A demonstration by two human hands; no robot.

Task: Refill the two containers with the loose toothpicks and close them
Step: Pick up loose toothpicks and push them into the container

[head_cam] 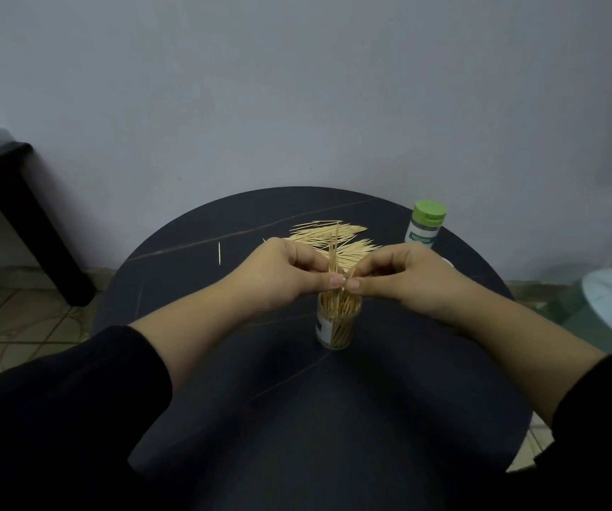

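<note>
Head view: left hand (282,274) and right hand (404,278) each close their grip, pinching a toothpick bundle (334,254) that stands in the open jar (337,328) mid-tabletop (297,400). A loose pile (328,236) lies toward the far edge. A green-lidded bottle (426,225) stands at the far right edge, its label too blurred to read. The tabletop is dark, round and veined, with a grey wall behind and a tiled floor.
</note>
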